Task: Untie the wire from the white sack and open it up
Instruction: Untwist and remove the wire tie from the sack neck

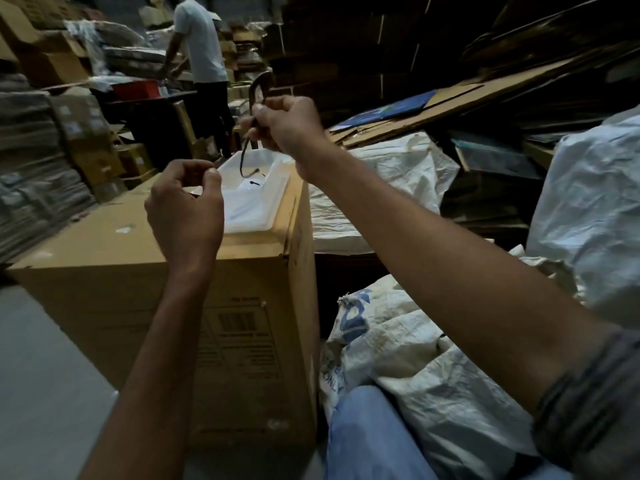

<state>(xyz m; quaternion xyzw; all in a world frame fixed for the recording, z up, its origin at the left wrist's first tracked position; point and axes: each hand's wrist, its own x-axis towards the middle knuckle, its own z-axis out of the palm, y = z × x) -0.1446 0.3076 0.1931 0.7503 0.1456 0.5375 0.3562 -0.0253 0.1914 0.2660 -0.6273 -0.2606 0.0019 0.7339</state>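
Note:
My right hand (pixel 289 128) is raised over a white plastic tray (pixel 242 216) and pinches a dark wire (pixel 244 157). The wire loops up above the fingers and hangs down with its free end over the tray. My left hand (pixel 187 206) hovers near the tray's left edge, fingers curled and pinched together; whether something small is between them is unclear. A white woven sack (pixel 415 375) with blue print lies low at the right, beside my knee. Small dark bits lie in the tray.
The tray rests on a large cardboard box (pixel 173 306). More white sacks (pixel 588 216) and flattened cardboard (pixel 450 98) pile up at the right. Stacked boxes fill the left. A person in a white shirt (pixel 201 43) stands at the back.

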